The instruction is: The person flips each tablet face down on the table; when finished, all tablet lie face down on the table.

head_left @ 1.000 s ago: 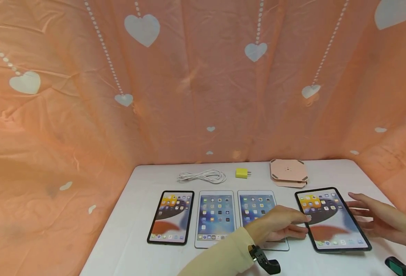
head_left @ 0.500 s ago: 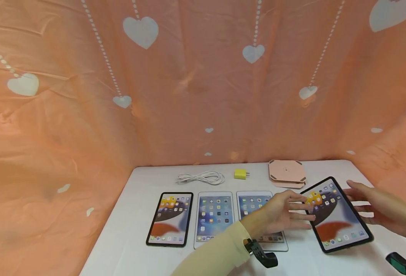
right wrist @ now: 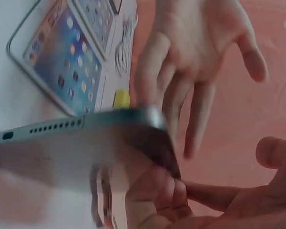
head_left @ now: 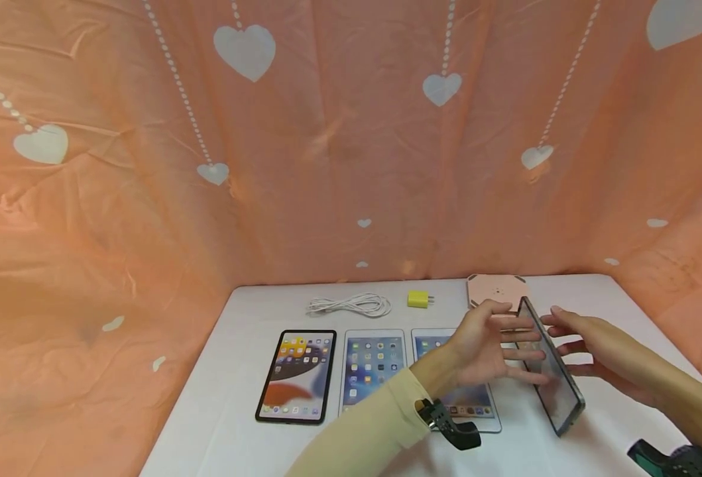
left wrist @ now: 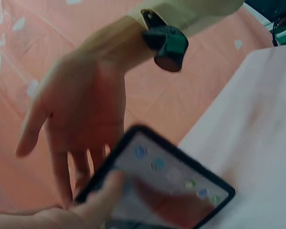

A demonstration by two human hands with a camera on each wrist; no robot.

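A tablet with a dark rim (head_left: 556, 397) stands steeply tilted between my two hands at the right of the table. Straight, spread fingers of my left hand (head_left: 478, 351) lie against its screen side in the head view. My right hand (head_left: 601, 348) is on the other side, its fingertips meeting the shiny back (right wrist: 47, 167), its thumb clear of it in the right wrist view. Icons show on the tablet's screen (left wrist: 162, 179) in the left wrist view. Under my left arm, a white-framed tablet (head_left: 470, 401) is partly covered.
Another white-framed tablet (head_left: 374, 368) and a black-framed one (head_left: 293, 377) lie flat to the left. Behind them sit a coiled white cable (head_left: 356, 305), a yellow charger plug (head_left: 417, 299) and a pink folding stand (head_left: 494, 289). A pink curtain (head_left: 339, 165) surrounds the table.
The tablet has gone from lying low with its screen up to standing steeply, turned leftward. My right hand has moved left with it. My left fingers have spread across its screen side.
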